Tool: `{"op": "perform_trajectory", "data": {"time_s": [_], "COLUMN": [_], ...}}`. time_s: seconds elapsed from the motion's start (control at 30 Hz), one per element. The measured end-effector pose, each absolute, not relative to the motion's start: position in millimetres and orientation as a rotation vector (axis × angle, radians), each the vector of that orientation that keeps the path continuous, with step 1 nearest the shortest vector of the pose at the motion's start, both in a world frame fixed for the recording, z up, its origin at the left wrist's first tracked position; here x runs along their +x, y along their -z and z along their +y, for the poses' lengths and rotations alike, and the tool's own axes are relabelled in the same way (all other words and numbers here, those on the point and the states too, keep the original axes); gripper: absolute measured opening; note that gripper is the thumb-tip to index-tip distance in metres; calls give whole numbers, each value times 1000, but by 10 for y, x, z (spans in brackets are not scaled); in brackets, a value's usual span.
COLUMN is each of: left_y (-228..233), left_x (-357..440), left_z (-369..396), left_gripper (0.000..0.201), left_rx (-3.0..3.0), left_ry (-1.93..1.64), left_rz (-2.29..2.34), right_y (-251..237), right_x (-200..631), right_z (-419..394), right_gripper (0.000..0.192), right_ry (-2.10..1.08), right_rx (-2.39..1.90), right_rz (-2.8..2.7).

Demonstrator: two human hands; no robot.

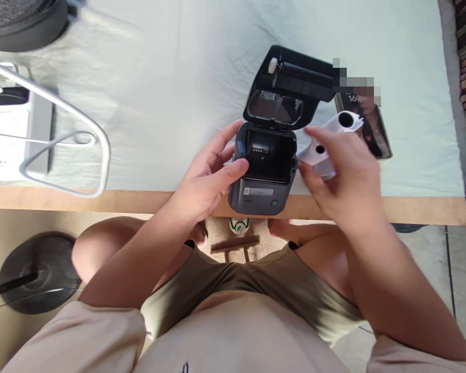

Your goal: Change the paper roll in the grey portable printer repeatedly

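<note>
A dark grey label printer (262, 194) stands at the table's front edge, its lid (274, 106) flipped up and its black inner bay exposed. My left hand (212, 176) grips the printer's left side, thumb on the rim and fingers behind. To the right of the printer, my right hand (345, 171) has thumb and forefinger around a small white paper roll (314, 151) with a dark core. Behind that hand lies another white paper roll (339, 122), partly covered by the fingers. The bay shows a small printed label inside and no roll.
A phone (378, 132) lies right of the rolls. On the left are a white cable (104, 150), a white box (8, 140) and a round black object (23, 26). A pale cloth (159, 103) covers the wooden table; a round black base (39, 272) stands on the floor.
</note>
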State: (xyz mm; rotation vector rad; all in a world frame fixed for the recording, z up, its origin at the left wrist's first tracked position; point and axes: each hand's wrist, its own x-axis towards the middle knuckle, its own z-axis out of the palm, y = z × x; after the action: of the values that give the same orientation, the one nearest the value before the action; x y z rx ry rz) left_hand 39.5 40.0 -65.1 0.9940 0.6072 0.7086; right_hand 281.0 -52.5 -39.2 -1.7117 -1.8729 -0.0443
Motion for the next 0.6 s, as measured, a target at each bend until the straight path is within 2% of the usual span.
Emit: {"op": "perform_trajectory", "data": {"time_s": [0.1, 0.2, 0.43, 0.6], "left_y": [665, 688, 684, 716], "left_x": [394, 397, 407, 379], "left_z": [404, 412, 396, 383], "left_gripper": [90, 89, 87, 87], "left_rx": [1004, 1013, 1011, 991], "left_ry": [-706, -707, -749, -734], "left_rz": [604, 598, 592, 546], "right_y": [290, 197, 203, 226], "right_x": [2771, 2586, 2277, 2401], "right_z": [-495, -455, -284, -245], "right_gripper": [56, 39, 30, 33], "right_ry": [20, 41, 308, 168], "right_rx": [-1473, -1327, -1498, -1459], "right_rz": [-1640, -1603, -1917, -1970]}}
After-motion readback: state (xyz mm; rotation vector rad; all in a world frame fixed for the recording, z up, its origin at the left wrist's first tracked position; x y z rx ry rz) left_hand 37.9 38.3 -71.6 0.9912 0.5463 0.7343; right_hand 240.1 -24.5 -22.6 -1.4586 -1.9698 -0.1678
